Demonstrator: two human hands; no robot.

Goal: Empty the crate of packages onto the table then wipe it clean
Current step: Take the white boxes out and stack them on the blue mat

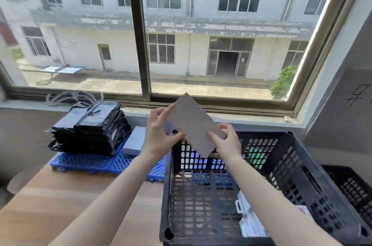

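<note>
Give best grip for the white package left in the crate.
Come from straight above: the crate walls block every side. The white package lies flat on the floor toward the right wall, so pinch its free left edge by the hang tab. The left hand and right hand hold the card now.

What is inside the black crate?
A few white packages lie in the near right corner of the crate. The right forearm covers part of them, so I cannot count them.

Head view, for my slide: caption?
Left hand and right hand hold a grey package over the black crate with white packages inside.
</note>
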